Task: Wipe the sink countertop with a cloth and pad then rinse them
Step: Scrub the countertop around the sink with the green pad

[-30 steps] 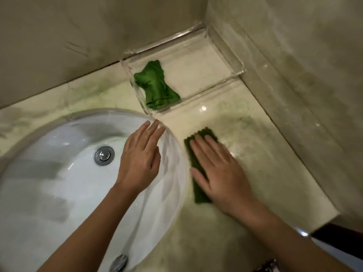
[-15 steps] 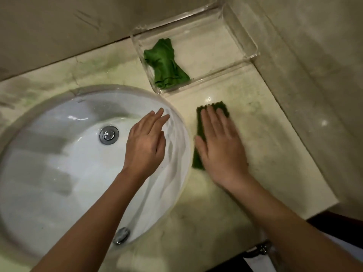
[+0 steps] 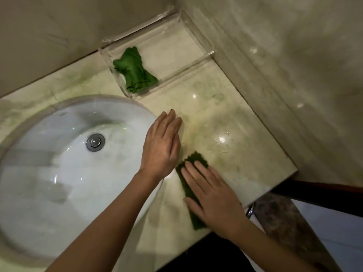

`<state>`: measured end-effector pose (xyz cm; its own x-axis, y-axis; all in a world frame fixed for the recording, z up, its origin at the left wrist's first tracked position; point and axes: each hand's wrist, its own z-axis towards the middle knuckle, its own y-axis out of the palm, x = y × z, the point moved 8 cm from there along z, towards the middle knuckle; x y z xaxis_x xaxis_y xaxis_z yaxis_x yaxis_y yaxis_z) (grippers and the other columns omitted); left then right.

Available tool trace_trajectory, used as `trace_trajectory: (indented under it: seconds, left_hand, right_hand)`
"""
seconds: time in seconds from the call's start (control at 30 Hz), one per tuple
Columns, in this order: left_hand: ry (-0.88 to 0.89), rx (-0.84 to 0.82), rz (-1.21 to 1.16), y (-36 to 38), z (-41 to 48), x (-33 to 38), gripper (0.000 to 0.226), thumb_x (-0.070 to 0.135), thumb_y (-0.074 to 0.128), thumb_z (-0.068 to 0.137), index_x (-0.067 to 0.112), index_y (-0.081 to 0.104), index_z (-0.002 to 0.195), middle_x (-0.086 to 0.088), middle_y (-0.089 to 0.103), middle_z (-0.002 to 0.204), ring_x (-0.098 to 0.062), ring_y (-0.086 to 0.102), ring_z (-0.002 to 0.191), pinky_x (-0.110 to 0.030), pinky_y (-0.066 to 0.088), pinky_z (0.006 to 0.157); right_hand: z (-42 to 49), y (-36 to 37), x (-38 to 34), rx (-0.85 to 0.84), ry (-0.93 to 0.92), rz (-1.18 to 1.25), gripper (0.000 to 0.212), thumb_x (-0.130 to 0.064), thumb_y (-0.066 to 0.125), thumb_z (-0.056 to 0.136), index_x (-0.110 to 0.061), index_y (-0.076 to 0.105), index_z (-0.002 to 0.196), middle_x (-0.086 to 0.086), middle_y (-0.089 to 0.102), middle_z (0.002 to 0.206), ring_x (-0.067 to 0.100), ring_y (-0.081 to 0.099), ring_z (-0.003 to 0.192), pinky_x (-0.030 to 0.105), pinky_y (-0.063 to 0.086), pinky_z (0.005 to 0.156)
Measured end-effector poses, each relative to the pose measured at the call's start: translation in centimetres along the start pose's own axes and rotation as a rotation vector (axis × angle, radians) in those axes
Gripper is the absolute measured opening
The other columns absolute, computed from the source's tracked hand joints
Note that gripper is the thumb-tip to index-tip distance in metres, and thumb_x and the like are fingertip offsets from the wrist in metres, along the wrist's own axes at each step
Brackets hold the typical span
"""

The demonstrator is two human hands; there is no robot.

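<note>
The right grip (image 3: 214, 197) presses flat on the green pad (image 3: 196, 159) by the front edge of the bench (image 3: 225, 118). The left grip (image 3: 162, 148) is flat, holding nothing.

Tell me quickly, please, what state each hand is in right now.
Left hand: open, fingers straight, holding nothing.
Right hand: open, pressing flat on the green pad on the countertop.
</note>
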<state>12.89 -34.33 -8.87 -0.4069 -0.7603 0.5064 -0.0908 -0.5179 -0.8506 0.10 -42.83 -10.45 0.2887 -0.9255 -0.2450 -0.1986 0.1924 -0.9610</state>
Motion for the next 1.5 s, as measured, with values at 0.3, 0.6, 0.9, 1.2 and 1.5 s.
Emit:
trace_trajectory:
  seconds: [0.3, 0.6, 0.9, 1.2, 1.5]
  left_hand:
    - [0.043, -0.077, 0.087, 1.9, 2.6, 1.2, 0.045, 0.020, 0.040, 0.096, 0.009, 0.042, 0.140, -0.009, 0.034, 0.150, -0.025, 0.023, 0.142, -0.039, 0.018, 0.116]
    - [0.036, -0.089, 0.121, 2.6, 3.7, 0.4, 0.049, 0.029, 0.031, 0.096, 0.011, 0.042, 0.141, -0.007, 0.036, 0.150, -0.024, 0.025, 0.141, -0.037, 0.017, 0.115]
    - [0.130, -0.016, 0.154, 0.4, 7.1, -1.8, 0.043, 0.024, 0.038, 0.095, 0.003, 0.055, 0.129, -0.013, 0.051, 0.138, -0.028, 0.041, 0.132, -0.037, 0.030, 0.110]
    - [0.170, -0.073, 0.062, 1.6, 9.6, 0.2, 0.047, 0.027, 0.035, 0.094, 0.007, 0.051, 0.133, -0.010, 0.047, 0.142, -0.026, 0.037, 0.135, -0.037, 0.027, 0.112]
    - [0.158, -0.048, 0.024, 2.0, 9.3, -0.1, 0.043, 0.022, 0.041, 0.092, 0.007, 0.053, 0.130, -0.010, 0.050, 0.139, -0.027, 0.040, 0.133, -0.040, 0.029, 0.112]
  right_hand:
    - [0.5, -4.0, 15.1, 0.134, 0.423, 0.025, 0.060, -0.048, 0.017, 0.097, -0.017, 0.014, 0.149, -0.001, 0.012, 0.155, 0.012, 0.005, 0.142, 0.038, 0.013, 0.115]
    - [1.2, -3.6, 12.5, 0.120, 0.309, -0.024, 0.056, -0.040, 0.019, 0.100, -0.010, 0.023, 0.147, 0.005, 0.023, 0.153, 0.019, 0.018, 0.141, 0.038, 0.017, 0.116]
    - [16.8, -5.2, 10.3, 0.380, 0.339, 0.023, 0.049, -0.029, 0.037, 0.096, 0.000, 0.045, 0.135, 0.016, 0.046, 0.140, 0.028, 0.040, 0.132, 0.042, 0.030, 0.110]
    - [3.0, -3.8, 12.5, 0.259, 0.590, -0.014, 0.057, -0.038, 0.017, 0.100, -0.007, 0.021, 0.147, 0.009, 0.022, 0.154, 0.021, 0.016, 0.143, 0.041, 0.020, 0.115]
    - [-2.7, -3.0, 12.3, 0.329, 0.773, -0.022, 0.056, -0.034, 0.025, 0.099, 0.000, 0.029, 0.143, 0.016, 0.030, 0.149, 0.029, 0.028, 0.138, 0.050, 0.031, 0.108]
